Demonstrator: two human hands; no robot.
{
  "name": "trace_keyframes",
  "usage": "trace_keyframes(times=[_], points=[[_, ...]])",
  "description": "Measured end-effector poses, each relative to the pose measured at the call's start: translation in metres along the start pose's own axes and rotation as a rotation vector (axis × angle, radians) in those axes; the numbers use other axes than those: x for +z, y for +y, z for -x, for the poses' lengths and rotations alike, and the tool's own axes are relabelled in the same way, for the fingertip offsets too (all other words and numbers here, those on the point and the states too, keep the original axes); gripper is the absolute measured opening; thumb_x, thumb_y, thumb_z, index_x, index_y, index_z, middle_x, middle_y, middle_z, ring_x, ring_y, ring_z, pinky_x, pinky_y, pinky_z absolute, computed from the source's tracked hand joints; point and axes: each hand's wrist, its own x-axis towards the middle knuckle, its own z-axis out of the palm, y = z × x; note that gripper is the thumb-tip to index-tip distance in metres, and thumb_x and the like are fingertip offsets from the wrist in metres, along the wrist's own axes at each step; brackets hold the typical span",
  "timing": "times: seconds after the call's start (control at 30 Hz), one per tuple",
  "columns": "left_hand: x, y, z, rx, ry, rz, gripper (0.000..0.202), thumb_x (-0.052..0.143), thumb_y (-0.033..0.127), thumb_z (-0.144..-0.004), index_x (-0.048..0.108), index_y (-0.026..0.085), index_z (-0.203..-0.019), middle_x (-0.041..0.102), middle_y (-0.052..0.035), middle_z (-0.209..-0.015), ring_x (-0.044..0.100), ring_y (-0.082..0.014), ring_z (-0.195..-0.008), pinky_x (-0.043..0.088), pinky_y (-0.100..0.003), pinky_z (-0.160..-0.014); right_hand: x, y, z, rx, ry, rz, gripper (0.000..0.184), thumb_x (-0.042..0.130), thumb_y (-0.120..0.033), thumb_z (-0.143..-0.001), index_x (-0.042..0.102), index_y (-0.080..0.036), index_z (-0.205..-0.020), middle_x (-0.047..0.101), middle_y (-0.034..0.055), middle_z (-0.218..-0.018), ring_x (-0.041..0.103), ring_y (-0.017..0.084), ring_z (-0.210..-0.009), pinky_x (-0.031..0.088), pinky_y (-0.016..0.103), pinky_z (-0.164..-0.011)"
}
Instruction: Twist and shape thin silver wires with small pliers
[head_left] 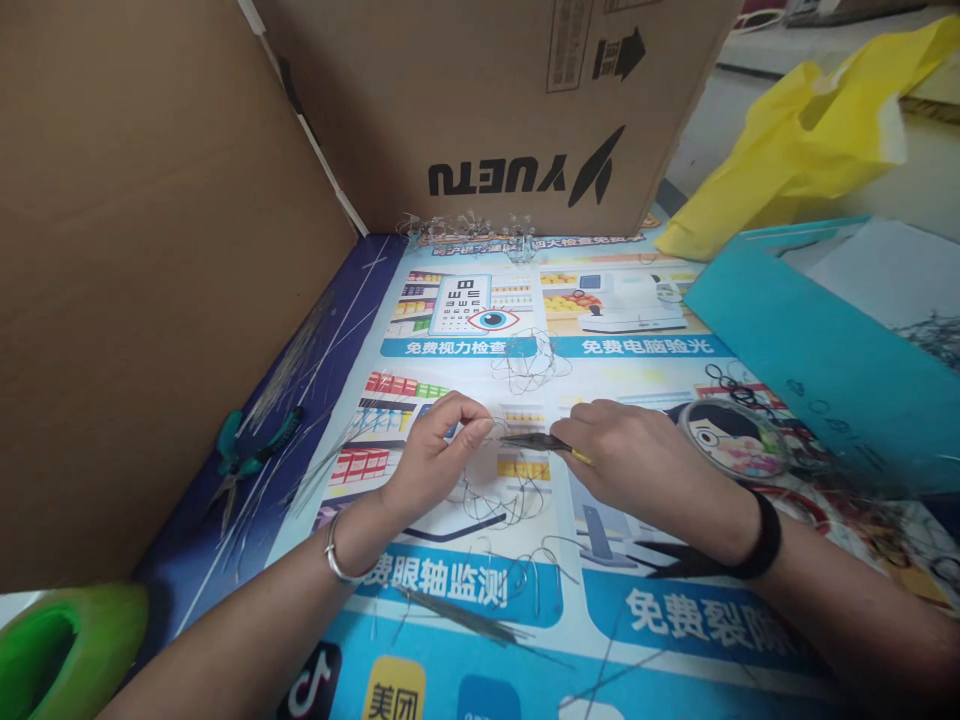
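Near the middle of the table, my left hand (439, 450) pinches a thin metal wire between thumb and forefinger. From the right, my right hand (637, 455) is closed around needle-nose pliers (532, 441) with dark jaws and a yellow grip. The jaw tips meet the wire close to my left fingertips; whether they bite on it is too small to tell. Below the hands lies a loose bent-wire shape (517, 500). Another looped wire piece (531, 360) rests just beyond them. A bundle of straight wires (465, 615) lies nearer to me.
Green-handled pliers (255, 450) and scattered wires lie on the left. A green tape roll (97, 640) sits front left. Cardboard (480, 110) walls the back and left. At right are a round clear container (731, 435), a teal box (817, 340) and a yellow bag (795, 140).
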Motion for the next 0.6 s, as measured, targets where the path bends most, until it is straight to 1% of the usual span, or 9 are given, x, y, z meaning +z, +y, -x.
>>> trace_keyframes(times=[0.13, 0.27, 0.37, 0.5, 0.6], points=[[-0.004, -0.003, 0.000, -0.057, -0.036, 0.043, 0.013, 0.053, 0.027, -0.090, 0.058, 0.019, -0.080, 0.055, 0.0003, -0.077, 0.053, -0.0124, -0.075, 0.041, -0.027, -0.072, 0.003, 0.001, -0.001, 0.009, -0.007, -0.017, 0.016, 0.048, -0.020, -0.088, 0.063, -0.020, -0.083, 0.064, 0.0033, -0.078, 0.056, 0.018, -0.069, 0.024, 0.029, -0.055], [-0.007, -0.004, -0.001, -0.061, -0.061, 0.072, 0.015, 0.049, 0.028, -0.092, 0.062, 0.021, -0.090, 0.060, -0.0015, -0.086, 0.057, -0.0133, -0.082, 0.043, -0.027, -0.076, 0.007, 0.003, -0.001, 0.028, -0.007, -0.038, 0.016, 0.049, -0.022, -0.088, 0.063, -0.021, -0.082, 0.065, 0.0026, -0.078, 0.057, 0.017, -0.070, 0.026, 0.028, -0.056], [-0.009, -0.005, 0.000, -0.056, -0.066, 0.057, 0.016, 0.049, 0.028, -0.092, 0.063, 0.022, -0.093, 0.062, -0.0023, -0.089, 0.058, -0.0141, -0.085, 0.044, -0.028, -0.078, 0.010, 0.005, -0.001, 0.036, 0.010, -0.039, 0.014, 0.051, -0.023, -0.087, 0.064, -0.021, -0.082, 0.065, 0.0021, -0.078, 0.057, 0.017, -0.071, 0.028, 0.027, -0.056], [-0.015, -0.007, 0.001, -0.068, -0.026, 0.024, 0.017, 0.049, 0.028, -0.092, 0.064, 0.020, -0.092, 0.062, -0.0030, -0.088, 0.058, -0.0149, -0.085, 0.044, -0.030, -0.079, 0.016, 0.007, -0.001, 0.053, 0.046, -0.028, 0.013, 0.052, -0.022, -0.086, 0.065, -0.021, -0.085, 0.065, 0.0026, -0.079, 0.057, 0.017, -0.073, 0.030, 0.027, -0.058], [-0.020, -0.010, 0.003, -0.069, -0.031, -0.002, 0.013, 0.052, 0.027, -0.090, 0.063, 0.020, -0.090, 0.062, -0.0026, -0.087, 0.058, -0.0144, -0.083, 0.045, -0.029, -0.077, 0.021, 0.009, -0.001, 0.061, 0.089, -0.017, 0.014, 0.052, -0.022, -0.086, 0.066, -0.020, -0.086, 0.065, 0.0033, -0.079, 0.058, 0.018, -0.076, 0.033, 0.027, -0.060]])
